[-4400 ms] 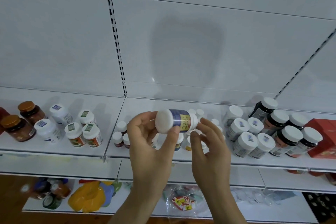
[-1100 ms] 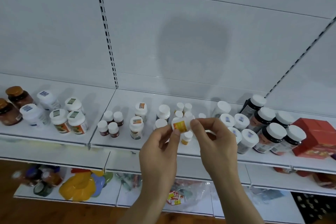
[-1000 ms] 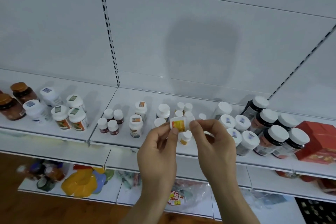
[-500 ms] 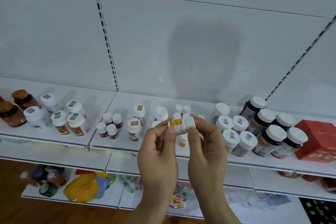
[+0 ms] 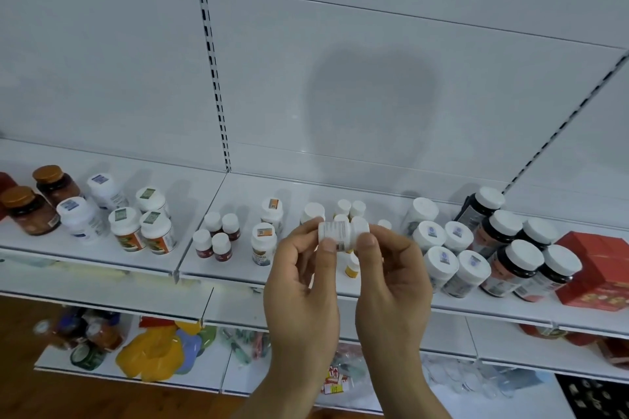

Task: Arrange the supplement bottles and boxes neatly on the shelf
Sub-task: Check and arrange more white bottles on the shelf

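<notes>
Where half a second ago the small white bottle [image 5: 342,234] showed an orange-yellow patch of label toward the camera, it now shows a white face with fine dark print, so it has been rolled between the fingers. It lies on its side, cap toward the right, raised in front of the shelf [image 5: 102,258] and clear of the bottles standing there. Compared with four seconds back, the larger blue-and-yellow labelled bottle is gone from the hands and this smaller one has taken its place.

Both hands share the hold. The left hand [image 5: 303,289] pinches the bottle's base end, its thumb pressed on the near side and its fingers curled behind. The right hand [image 5: 391,286] pinches the cap end in the same way, thumb in front and fingers wrapped over the far side. The bottle sits at the fingertips, well above both palms.

Both forearms rise from the bottom edge, backs of the hands toward the camera, wrists close together. Behind the hands stands a cluster of small white bottles [image 5: 350,207], one yellow-labelled bottle [image 5: 352,265] showing between the thumbs.
</notes>
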`<state>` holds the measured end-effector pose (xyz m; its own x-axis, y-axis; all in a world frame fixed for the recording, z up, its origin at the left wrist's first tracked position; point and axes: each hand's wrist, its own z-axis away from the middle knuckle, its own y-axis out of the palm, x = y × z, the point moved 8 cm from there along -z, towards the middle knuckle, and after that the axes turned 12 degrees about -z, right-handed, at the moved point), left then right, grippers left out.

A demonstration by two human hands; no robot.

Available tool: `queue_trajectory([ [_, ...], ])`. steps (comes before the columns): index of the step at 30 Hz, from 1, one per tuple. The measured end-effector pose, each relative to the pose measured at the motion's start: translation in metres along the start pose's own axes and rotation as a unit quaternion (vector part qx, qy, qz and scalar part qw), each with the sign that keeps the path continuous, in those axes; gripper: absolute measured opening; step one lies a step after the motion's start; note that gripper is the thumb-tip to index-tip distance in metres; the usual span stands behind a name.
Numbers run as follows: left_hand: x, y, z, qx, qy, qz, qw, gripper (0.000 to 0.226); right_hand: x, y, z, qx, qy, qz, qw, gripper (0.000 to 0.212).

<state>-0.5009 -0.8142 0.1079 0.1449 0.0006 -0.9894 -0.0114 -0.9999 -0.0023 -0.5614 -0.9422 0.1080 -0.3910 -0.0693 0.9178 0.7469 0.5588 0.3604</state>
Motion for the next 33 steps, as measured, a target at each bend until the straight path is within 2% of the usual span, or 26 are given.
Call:
queue_trajectory([
  [3,0.001,-0.002,-0.001,0.002,0.001,-0.002,1.0,0.027,-0.003,0.002,-0.002,0.006,0.021,0.014,1.0,0.004],
  [7,0.001,-0.006,-0.005,-0.014,-0.012,0.002,1.0,0.02,-0.001,0.009,0.003,0.033,0.012,-0.008,0.999,0.017],
  [9,0.001,-0.007,-0.005,-0.012,-0.014,0.0,1.0,0.019,-0.001,0.009,0.003,0.028,0.009,-0.007,1.0,0.013],
  [12,-0.003,-0.007,-0.002,-0.006,0.015,-0.026,1.0,0.022,0.001,0.008,0.001,0.014,0.015,-0.004,1.0,0.015],
  [15,-0.004,-0.008,-0.002,-0.005,0.02,-0.037,0.999,0.025,-0.001,0.01,0.0,0.032,0.015,0.003,0.999,0.005],
  [17,-0.003,-0.01,-0.003,-0.012,0.021,-0.056,0.998,0.023,-0.001,0.012,0.004,0.044,0.004,0.004,0.999,0.016],
  [24,-0.008,-0.013,-0.005,-0.013,0.065,-0.086,0.994,0.023,-0.002,0.01,0.003,0.021,0.023,0.007,0.999,0.015],
  [26,-0.007,-0.014,-0.005,-0.018,0.062,-0.079,0.995,0.022,-0.001,0.013,0.004,0.034,0.019,0.0,0.999,0.01],
  [28,-0.008,-0.015,-0.005,-0.02,0.055,-0.079,0.995,0.021,-0.001,0.016,0.005,0.044,0.015,-0.016,0.999,0.016],
  [33,-0.01,-0.015,-0.009,-0.006,0.032,-0.07,0.997,0.02,0.0,0.014,0.005,0.021,0.0,-0.006,1.0,0.017],
])
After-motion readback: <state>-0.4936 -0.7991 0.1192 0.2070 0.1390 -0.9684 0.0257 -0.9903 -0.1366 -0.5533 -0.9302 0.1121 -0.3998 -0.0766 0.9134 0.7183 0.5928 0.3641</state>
